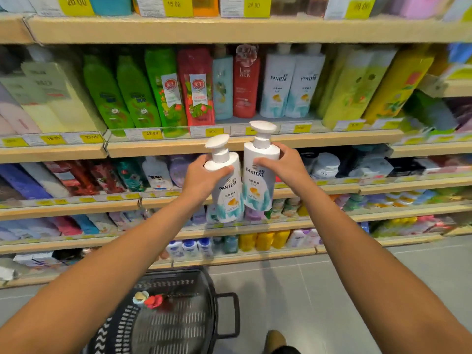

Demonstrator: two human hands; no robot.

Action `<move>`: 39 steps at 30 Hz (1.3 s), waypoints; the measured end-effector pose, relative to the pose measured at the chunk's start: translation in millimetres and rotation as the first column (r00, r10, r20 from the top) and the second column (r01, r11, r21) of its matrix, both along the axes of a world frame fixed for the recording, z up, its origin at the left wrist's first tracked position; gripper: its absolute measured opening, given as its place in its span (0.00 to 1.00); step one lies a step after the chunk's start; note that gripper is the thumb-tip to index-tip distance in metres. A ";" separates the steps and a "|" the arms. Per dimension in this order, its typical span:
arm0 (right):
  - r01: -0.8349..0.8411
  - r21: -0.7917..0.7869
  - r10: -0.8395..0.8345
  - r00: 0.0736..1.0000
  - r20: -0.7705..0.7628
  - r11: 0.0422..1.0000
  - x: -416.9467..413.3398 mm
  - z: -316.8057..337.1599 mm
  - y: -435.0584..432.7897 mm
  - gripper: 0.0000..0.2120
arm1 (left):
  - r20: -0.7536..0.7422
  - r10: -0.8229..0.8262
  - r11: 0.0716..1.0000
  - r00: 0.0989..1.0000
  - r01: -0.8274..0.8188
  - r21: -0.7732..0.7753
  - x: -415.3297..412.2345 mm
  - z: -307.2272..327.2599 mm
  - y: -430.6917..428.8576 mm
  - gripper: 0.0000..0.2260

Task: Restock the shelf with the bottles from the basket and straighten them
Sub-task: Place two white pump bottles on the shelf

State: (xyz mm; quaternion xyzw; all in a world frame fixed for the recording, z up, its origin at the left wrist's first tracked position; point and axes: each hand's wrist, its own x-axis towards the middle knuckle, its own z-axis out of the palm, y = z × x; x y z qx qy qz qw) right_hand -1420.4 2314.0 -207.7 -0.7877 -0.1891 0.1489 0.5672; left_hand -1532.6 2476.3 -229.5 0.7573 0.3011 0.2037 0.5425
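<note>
Both arms reach forward and up from the bottom corners, forearms bare and nearly straight, converging on two white pump bottles held in the air in front of the shelving.

The left hand (201, 178) grips the left bottle (228, 198) high up, at its shoulder just under the pump collar. The thumb lies across the front of the bottle and the fingers curl round behind it, out of sight. This bottle leans, its pump head tipped to the left and its base hanging well below the fingers.

The right hand (283, 163) grips the right bottle (259, 180) on its upper body. The thumb presses across the front above the printed label, and the fingers wrap round the far side near the shoulder. This bottle stands closer to upright and sits a little higher than the other. The two bottles are side by side between the hands; whether their bodies touch low down I cannot tell.

Just above the fingers, both pump heads overlap the wooden front edge of the shelf (332, 140) with its yellow price tags. Beyond and above the right fingers, two matching white bottles (291, 85) stand upright together on that shelf, beside a red bottle (245, 90).

Far below the hands, between the forearms, a black basket (224, 315) sits on the grey floor with a small red and pale object (153, 300) inside.
</note>
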 end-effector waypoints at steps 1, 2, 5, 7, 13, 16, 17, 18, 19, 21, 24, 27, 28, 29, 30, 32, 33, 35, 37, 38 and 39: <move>-0.007 0.000 0.007 1.000 0.002 1.000 12.1 2.6 -8.2 0.23 | 0.012 0.010 1.000 1.000 -0.010 -0.010 11.6 1.3 -9.8 0.22; -0.011 -0.002 0.011 1.000 0.012 1.000 23.4 6.0 -16.5 0.22 | 0.022 0.020 0.999 1.000 -0.020 -0.025 22.9 2.4 -18.3 0.21; -0.013 0.007 0.013 0.999 0.052 1.000 53.8 15.1 -40.5 0.20 | 0.060 0.025 0.997 0.998 -0.021 -0.077 52.1 7.6 -41.1 0.20; -0.001 0.018 0.000 0.998 0.067 1.000 71.3 19.5 -54.7 0.19 | 0.088 0.023 0.994 0.996 -0.013 -0.105 68.7 11.6 -52.1 0.20; 0.012 0.026 -0.014 0.994 0.104 1.000 108.2 38.9 -83.2 0.17 | 0.156 0.070 0.973 0.985 -0.033 -0.230 108.2 29.0 -67.3 0.21; 0.009 0.008 -0.010 0.992 0.122 1.000 120.9 41.2 -91.2 0.17 | 0.172 0.087 0.969 0.981 -0.043 -0.243 123.9 40.0 -66.6 0.18; 0.013 0.006 -0.014 0.992 0.123 1.000 124.7 40.5 -92.8 0.18 | 0.181 0.094 0.969 0.979 -0.048 -0.242 128.6 43.4 -65.8 0.18; 0.019 -0.001 -0.019 0.992 0.122 1.000 127.7 39.9 -94.1 0.18 | 0.192 0.105 0.966 0.976 -0.055 -0.251 133.4 46.2 -63.7 0.18; 0.023 -0.005 -0.022 0.992 0.126 1.000 130.5 39.4 -94.9 0.18 | 0.205 0.120 0.960 0.971 -0.061 -0.274 138.3 48.3 -61.0 0.19; 0.030 -0.004 -0.029 0.991 0.130 1.000 134.8 37.9 -95.0 0.18 | 0.226 0.154 0.948 0.962 -0.079 -0.309 146.0 53.5 -55.2 0.19; 0.033 0.000 -0.033 0.992 0.126 0.999 139.4 34.7 -93.6 0.19 | 0.266 0.168 0.936 0.949 -0.069 -0.344 154.6 61.8 -48.1 0.17; 0.031 0.003 -0.031 0.994 0.108 1.000 145.0 33.2 -91.9 0.20 | 0.302 0.166 0.928 0.939 -0.045 -0.370 160.2 67.9 -44.4 0.16; 0.035 0.003 -0.035 0.994 0.105 0.999 146.8 33.2 -91.4 0.20 | 0.318 0.179 0.919 0.931 -0.043 -0.392 161.9 70.4 -43.3 0.16; 0.037 0.007 -0.037 0.994 0.103 0.999 148.6 33.3 -90.5 0.20 | 0.340 0.191 0.907 0.921 -0.034 -0.419 164.4 73.0 -41.4 0.15; 0.036 0.016 -0.037 0.994 0.100 0.999 150.4 33.2 -89.3 0.20 | 0.361 0.205 0.895 0.910 -0.025 -0.445 166.8 76.3 -39.3 0.13; 0.027 0.034 -0.030 0.995 0.098 0.999 153.0 33.7 -85.4 0.20 | 0.392 0.237 0.871 0.889 -0.015 -0.491 173.1 83.0 -33.1 0.11; 0.022 0.044 -0.026 0.995 0.095 0.999 153.8 34.4 -83.0 0.20 | 0.403 0.252 0.862 0.880 -0.015 -0.507 176.8 85.8 -29.6 0.11; 0.016 0.067 -0.022 0.996 0.085 0.998 155.7 36.1 -77.6 0.20 | 0.420 0.280 0.851 0.863 -0.020 -0.524 185.1 90.4 -22.8 0.10; 0.011 0.080 -0.017 0.997 0.078 0.997 157.1 37.4 -72.9 0.20 | 0.420 0.322 0.835 0.849 -0.045 -0.548 193.3 93.4 -17.1 0.12; 0.008 0.081 -0.015 0.997 0.078 0.997 157.9 37.8 -71.2 0.20 | 0.414 0.349 0.822 0.841 -0.062 -0.567 196.8 93.9 -14.1 0.13; 0.006 0.085 -0.013 0.997 0.079 0.996 159.2 37.9 -69.8 0.20 | 0.406 0.373 0.809 0.834 -0.078 -0.583 200.2 94.2 -11.0 0.14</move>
